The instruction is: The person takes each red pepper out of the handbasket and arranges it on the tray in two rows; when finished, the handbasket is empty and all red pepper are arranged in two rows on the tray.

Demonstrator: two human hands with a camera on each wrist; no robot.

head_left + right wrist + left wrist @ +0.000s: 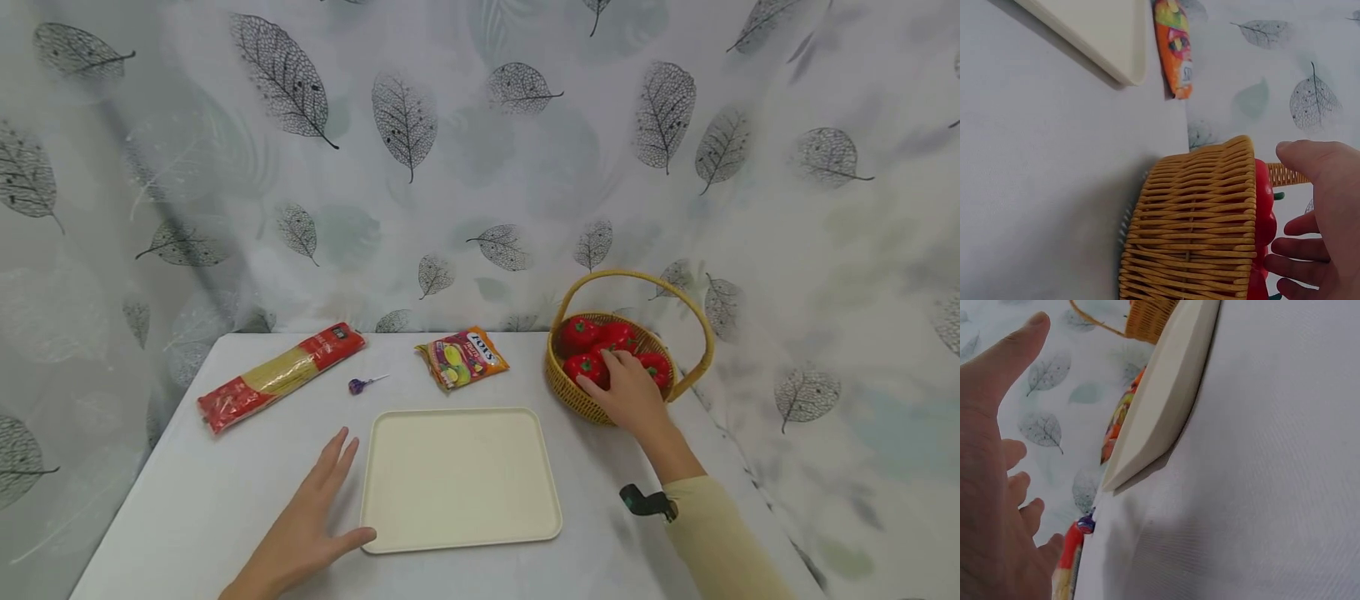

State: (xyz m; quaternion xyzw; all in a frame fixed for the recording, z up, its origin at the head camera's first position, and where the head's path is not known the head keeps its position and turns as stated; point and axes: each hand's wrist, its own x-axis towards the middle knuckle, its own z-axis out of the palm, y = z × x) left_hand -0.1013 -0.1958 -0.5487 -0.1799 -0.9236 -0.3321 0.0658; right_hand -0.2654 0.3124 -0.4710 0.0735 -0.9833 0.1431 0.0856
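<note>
Several red bell peppers (pixel 581 334) fill a yellow wicker basket (pixel 576 402) at the back right of the table. Over them reaches my right hand (pixel 636 398), its fingertips at the peppers and its thumb near the front pepper (pixel 586 367). In the right wrist view, the thumb stands apart from the loosely bent fingers (pixel 1300 249) beside the basket's rim; whether they touch a pepper is hard to tell. My left hand (pixel 306 518), holding nothing, hovers with spread fingers by the left edge of a cream tray (pixel 461 479). That tray carries nothing.
Behind the tray lies an orange candy bag (pixel 463 358). A purple-wrapped lollipop (pixel 357 386) is left of it, then a long red-and-yellow pack (pixel 281 379). The basket's tall handle (pixel 637 275) arches above the peppers. Leaf-patterned curtain (pixel 465 167) hangs behind.
</note>
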